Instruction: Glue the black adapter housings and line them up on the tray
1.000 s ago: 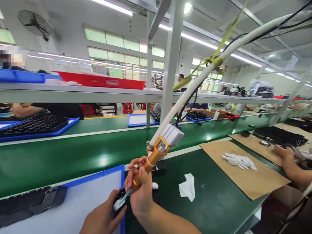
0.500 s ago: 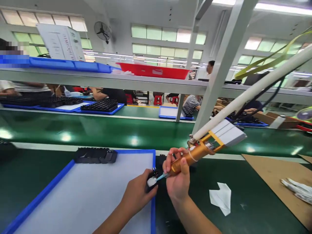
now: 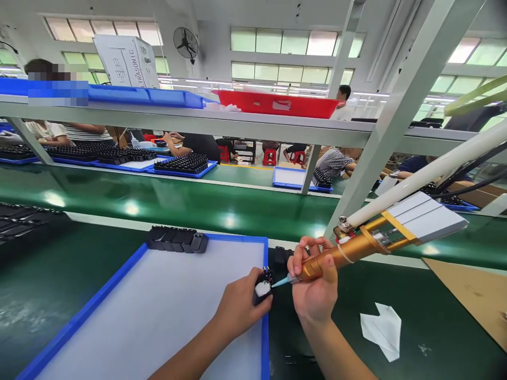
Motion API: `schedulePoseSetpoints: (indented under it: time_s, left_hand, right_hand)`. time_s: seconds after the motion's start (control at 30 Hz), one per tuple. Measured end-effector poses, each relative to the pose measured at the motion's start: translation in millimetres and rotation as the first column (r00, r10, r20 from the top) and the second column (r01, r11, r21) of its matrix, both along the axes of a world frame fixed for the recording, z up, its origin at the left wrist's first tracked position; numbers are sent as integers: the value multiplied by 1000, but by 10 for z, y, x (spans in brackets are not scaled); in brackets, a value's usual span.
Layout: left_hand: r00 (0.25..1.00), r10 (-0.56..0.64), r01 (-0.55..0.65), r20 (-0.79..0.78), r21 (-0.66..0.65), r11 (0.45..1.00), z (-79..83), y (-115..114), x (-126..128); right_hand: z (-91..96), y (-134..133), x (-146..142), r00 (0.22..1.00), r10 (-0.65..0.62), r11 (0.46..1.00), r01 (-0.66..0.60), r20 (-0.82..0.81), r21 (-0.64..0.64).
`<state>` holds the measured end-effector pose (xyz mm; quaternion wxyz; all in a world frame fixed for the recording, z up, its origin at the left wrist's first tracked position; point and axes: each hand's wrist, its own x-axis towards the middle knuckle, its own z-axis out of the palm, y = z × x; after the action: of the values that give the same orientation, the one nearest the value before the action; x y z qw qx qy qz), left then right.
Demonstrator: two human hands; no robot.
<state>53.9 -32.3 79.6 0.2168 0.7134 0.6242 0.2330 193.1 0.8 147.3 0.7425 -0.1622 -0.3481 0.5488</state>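
Left hand (image 3: pixel 237 311): 1, fingers curled shut round the small black part (image 3: pixel 263 287), which has a white face.
Right hand (image 3: pixel 315 295): 1, closed tight on the barrel of the gold tool (image 3: pixel 336 256), held like a pen.
Small black part: 1, pinched in the left fingertips just over the tray's right rim, at 9 o'clock from the right hand.
Gold tool: 1, slanting up toward 2 o'clock. Its pale blue tip (image 3: pixel 281 281) points to 8 o'clock and meets the part's white face.
White hose (image 3: pixel 428 174): 1, leaving the tool's rear toward 2 o'clock, with 2 black cables beside it.
Tray (image 3: pixel 79 316): 1, blue rim and white floor, under the left forearm.
Row of black parts (image 3: pixel 178 240): 1 cluster on the tray's far edge, at 11 o'clock from the left hand; the number in it cannot be told.
Paper scrap (image 3: pixel 380 330): 1, white, on the dark bench at 4 o'clock from the right hand.
Cardboard sheet (image 3: pixel 475 295): 1, at 3 o'clock, well apart from the hands.
Red bin (image 3: pixel 277 103): 1, on the shelf at 12 o'clock.
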Motion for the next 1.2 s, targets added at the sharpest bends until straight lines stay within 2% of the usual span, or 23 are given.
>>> schedulePoseSetpoints:
  time_s: [0.3,1.2]
  left_hand:
    - [1000,-5,5,-4,-13,1000,-4,1,-5]
    - [1000,0,0,-12,43,999,-6,-13,-3]
  right_hand:
    - [-4,8,7,999,-25,1000,25,41,8]
    - [-20,24,16,1000,6,1000,-6,17,11]
